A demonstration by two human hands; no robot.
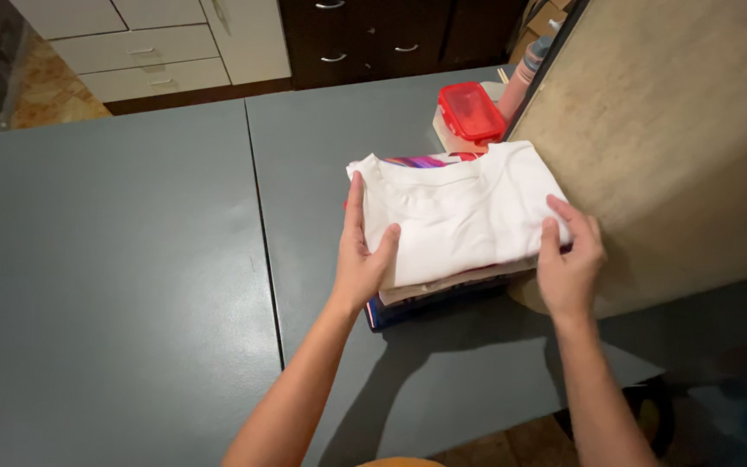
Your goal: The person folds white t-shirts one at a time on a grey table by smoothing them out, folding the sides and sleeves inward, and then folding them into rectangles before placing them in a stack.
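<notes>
A folded white shirt point(456, 207) lies on top of a small stack of folded clothes point(425, 303) on a grey table point(131, 259). My left hand point(360, 259) grips the stack's left side, thumb over the white shirt and fingers along its edge. On the stack's right side, my right hand point(568, 259) has its fingers resting on the white shirt's edge. Coloured garments show under the white one at the collar and at the near edge.
A clear box with a red lid point(470, 111) stands just behind the stack, a pink bottle point(522, 78) beside it. A beige wall or panel point(676, 147) rises right of the stack. Cabinets with drawers point(157, 43) stand beyond the table. A seam point(261, 242) splits the tabletop.
</notes>
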